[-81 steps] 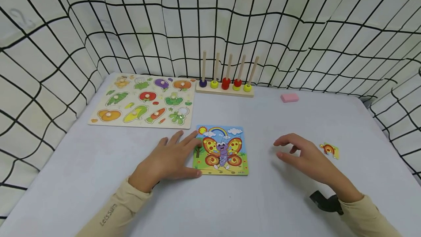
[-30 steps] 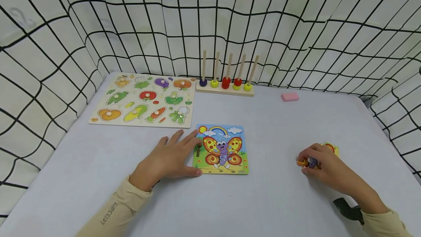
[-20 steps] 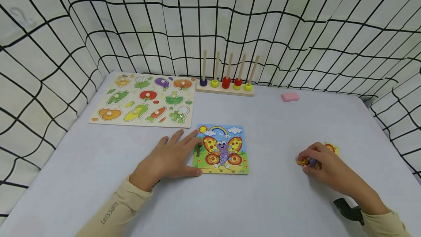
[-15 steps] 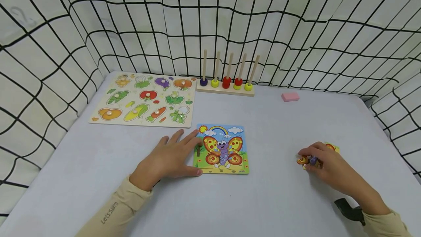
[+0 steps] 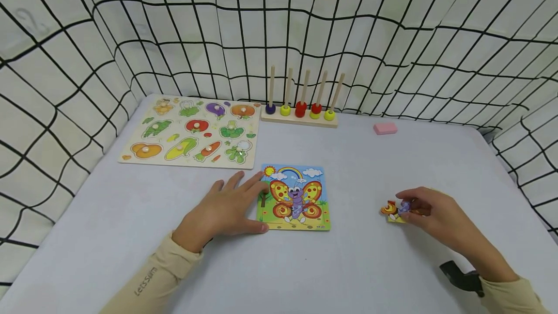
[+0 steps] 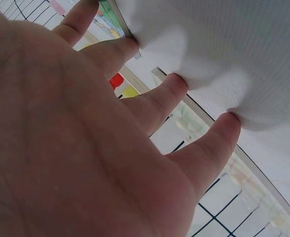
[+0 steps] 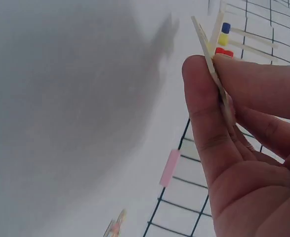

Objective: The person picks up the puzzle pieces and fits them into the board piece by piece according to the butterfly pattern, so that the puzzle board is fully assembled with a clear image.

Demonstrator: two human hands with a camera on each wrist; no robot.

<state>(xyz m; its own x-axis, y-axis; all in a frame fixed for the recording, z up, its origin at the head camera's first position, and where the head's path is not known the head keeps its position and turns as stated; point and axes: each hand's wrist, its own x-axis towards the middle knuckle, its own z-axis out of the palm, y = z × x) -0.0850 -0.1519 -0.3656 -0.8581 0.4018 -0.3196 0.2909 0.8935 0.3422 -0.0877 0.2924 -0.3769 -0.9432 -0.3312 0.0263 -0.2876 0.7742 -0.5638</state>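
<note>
My left hand point(image 5: 226, 207) rests with fingers spread at the left edge of a square butterfly jigsaw puzzle point(image 5: 296, 202), thumb at its lower left corner. In the left wrist view the straight fingers of the left hand point(image 6: 100, 123) touch the white table, and a corner of the puzzle point(image 6: 110, 19) shows. Right of the puzzle, my right hand point(image 5: 444, 217) pinches a puzzle piece point(image 5: 394, 211) with orange swirl and purple parts. The right wrist view shows this piece point(image 7: 204, 42) edge-on between thumb and forefinger of the right hand point(image 7: 248, 148), above the table.
A vegetable peg puzzle board point(image 5: 174, 159) lies at the back left. Beside it stands a wooden bead counter point(image 5: 301, 118) with upright rods; a pink block point(image 5: 385, 128) lies farther right. Another small piece point(image 7: 116, 226) lies on the table. Black netting point(image 5: 244, 33) surrounds the table.
My right hand, empty at first, went right to the loose pieces, took hold of one and has now shifted it slightly left. The left hand has stayed at the puzzle.
</note>
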